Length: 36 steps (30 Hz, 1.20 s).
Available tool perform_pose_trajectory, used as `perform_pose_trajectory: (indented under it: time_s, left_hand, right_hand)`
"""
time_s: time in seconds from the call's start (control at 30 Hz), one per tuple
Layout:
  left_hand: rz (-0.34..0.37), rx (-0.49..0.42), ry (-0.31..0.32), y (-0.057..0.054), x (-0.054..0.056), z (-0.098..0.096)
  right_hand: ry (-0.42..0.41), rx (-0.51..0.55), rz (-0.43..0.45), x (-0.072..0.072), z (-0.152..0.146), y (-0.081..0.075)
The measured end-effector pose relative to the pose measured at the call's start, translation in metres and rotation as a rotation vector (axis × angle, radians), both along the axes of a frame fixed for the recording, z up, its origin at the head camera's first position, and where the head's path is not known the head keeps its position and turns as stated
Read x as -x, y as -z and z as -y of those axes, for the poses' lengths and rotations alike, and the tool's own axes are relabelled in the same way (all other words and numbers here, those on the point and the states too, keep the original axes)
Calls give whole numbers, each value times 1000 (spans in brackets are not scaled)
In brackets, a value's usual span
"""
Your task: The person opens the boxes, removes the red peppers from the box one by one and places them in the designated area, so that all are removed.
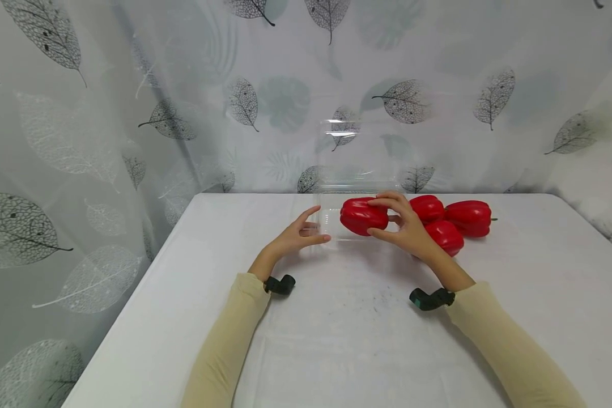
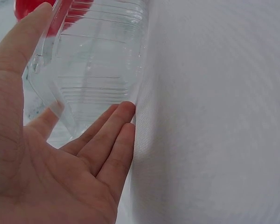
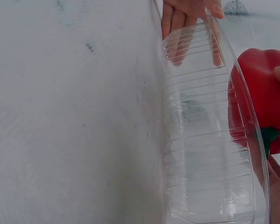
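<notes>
A clear plastic hinged container (image 1: 329,220) sits on the table, its see-through lid (image 1: 357,177) raised at the back. My right hand (image 1: 407,231) grips a red bell pepper (image 1: 358,216) between thumb and fingers, over the container's opening. In the right wrist view the pepper (image 3: 261,98) shows its green stem, close to the container's rim. At the container's left end is my left hand (image 1: 298,234), fingers extended and thumb apart. Seen from the left wrist, these fingers (image 2: 109,140) rest along the ribbed plastic wall (image 2: 95,60) near the tabletop.
Beside my right forearm several more red peppers (image 1: 468,218) lie together on the white table (image 1: 336,351). Behind the table hangs a pale leaf-patterned curtain (image 1: 296,62). Each wrist wears a dark camera mount (image 1: 279,284).
</notes>
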<state>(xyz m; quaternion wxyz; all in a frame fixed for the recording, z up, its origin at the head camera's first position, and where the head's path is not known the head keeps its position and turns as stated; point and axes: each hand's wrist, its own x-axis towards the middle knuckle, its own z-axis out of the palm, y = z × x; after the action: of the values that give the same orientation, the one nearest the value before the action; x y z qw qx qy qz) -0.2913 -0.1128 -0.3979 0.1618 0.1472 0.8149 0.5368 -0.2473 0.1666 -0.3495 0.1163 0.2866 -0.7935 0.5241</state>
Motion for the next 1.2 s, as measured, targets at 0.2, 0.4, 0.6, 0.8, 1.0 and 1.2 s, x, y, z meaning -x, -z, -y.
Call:
perform_pose_trajectory:
  time_s: [0.2, 0.4, 0.6, 0.8, 1.0, 1.2]
  left_hand:
    - [-8, 4, 5, 0, 0, 0]
    - [-15, 12, 3, 0, 0, -1]
    - [-15, -6, 10, 1, 1, -1]
    - [-13, -17, 15, 3, 3, 0]
    - [-22, -18, 16, 3, 3, 1]
    - [-23, -12, 14, 3, 3, 1]
  right_hand:
    - [16, 5, -8, -3, -5, 0]
    - [45, 15, -12, -4, -10, 2]
    - [82, 35, -18, 9, -20, 19]
    - [69, 75, -17, 18, -30, 30]
    - [75, 73, -33, 16, -35, 31]
    - [78, 100, -35, 12, -37, 28]
